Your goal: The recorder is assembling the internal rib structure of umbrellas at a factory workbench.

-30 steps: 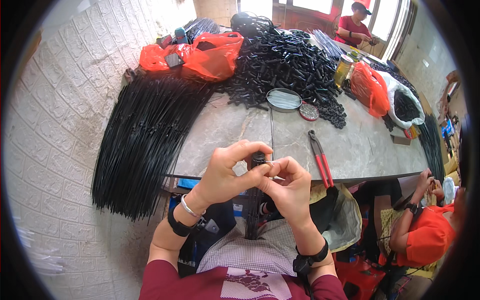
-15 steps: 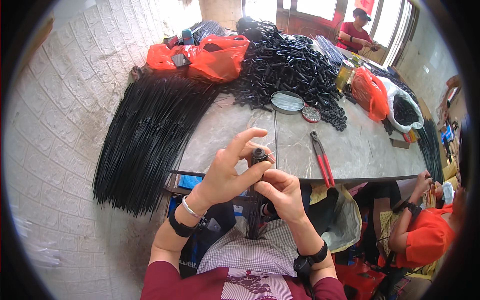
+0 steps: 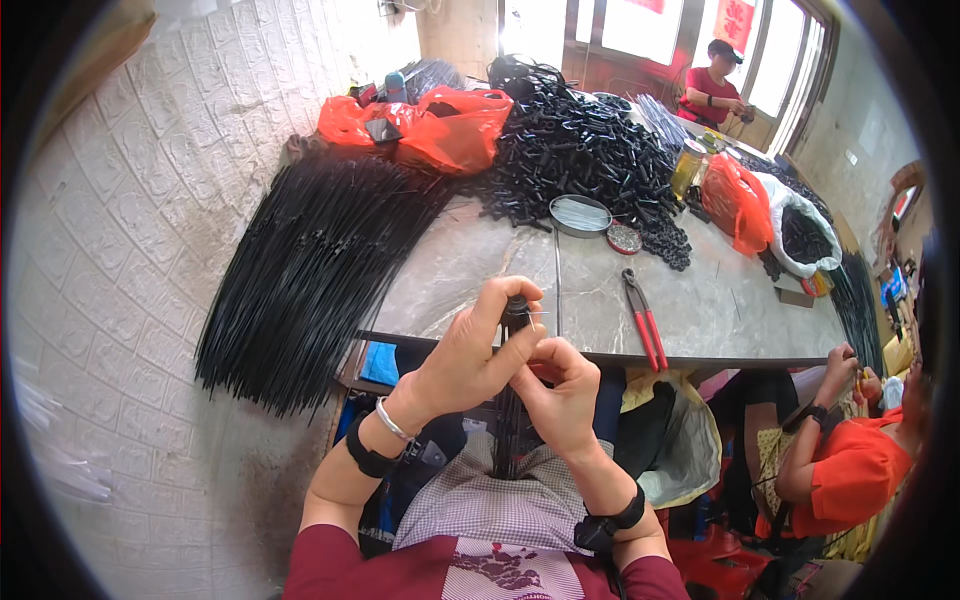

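In front of my chest, my left hand (image 3: 462,352) is closed around a black cylindrical plastic fitting (image 3: 516,308), its round hollow top showing between thumb and forefinger. A bundle of thin black rods (image 3: 507,440) hangs below the fitting toward my lap. One fine pale wire (image 3: 540,313) sticks out sideways at the fitting. Just below and right, my right hand (image 3: 560,400) is closed, thumb and forefinger pinched together against the left hand's grip. What lies between its fingertips is hidden.
A sheaf of black rods (image 3: 300,270) overhangs the table's left side. Red-handled cutters (image 3: 645,320), a round tin of thin wires (image 3: 580,215) and a smaller tin (image 3: 623,239) lie before a heap of black fittings (image 3: 590,140). A co-worker's orange sleeve (image 3: 850,480) is at right.
My left fingers, raised and spread before, have curled down around the top of the fitting. My right hand stays beside it, pinched. The view has shifted slightly.
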Available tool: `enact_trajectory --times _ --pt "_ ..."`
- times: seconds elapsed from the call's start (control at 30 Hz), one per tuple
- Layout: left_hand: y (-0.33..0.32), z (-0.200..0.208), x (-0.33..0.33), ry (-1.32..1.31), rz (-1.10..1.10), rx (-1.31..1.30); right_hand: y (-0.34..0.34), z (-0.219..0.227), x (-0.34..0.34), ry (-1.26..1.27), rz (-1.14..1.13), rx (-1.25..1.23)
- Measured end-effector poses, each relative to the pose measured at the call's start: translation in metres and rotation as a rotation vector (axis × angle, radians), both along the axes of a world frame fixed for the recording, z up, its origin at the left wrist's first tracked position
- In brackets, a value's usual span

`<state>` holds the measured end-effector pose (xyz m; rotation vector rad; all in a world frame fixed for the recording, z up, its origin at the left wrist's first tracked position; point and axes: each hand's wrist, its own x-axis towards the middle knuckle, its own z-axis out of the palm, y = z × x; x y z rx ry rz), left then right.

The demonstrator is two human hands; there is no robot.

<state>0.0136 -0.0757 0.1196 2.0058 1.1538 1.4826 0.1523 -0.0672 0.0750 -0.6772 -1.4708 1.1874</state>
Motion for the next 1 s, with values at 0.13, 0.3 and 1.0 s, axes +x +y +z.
enact_trajectory --times 0.13,0.3,1.0 --pt "-0.006 0.008 0.001 0.018 0.017 -0.041 -0.003 0.001 0.0 -0.027 -0.024 0.014" --pt "-0.007 0.01 -0.004 0.15 0.033 -0.048 -0.002 0.002 0.0 -0.098 -0.049 0.092" --pt "0.004 0.002 -0.007 -0.394 -0.32 -0.271 -0.001 0.017 0.021 0.051 -0.09 0.155"
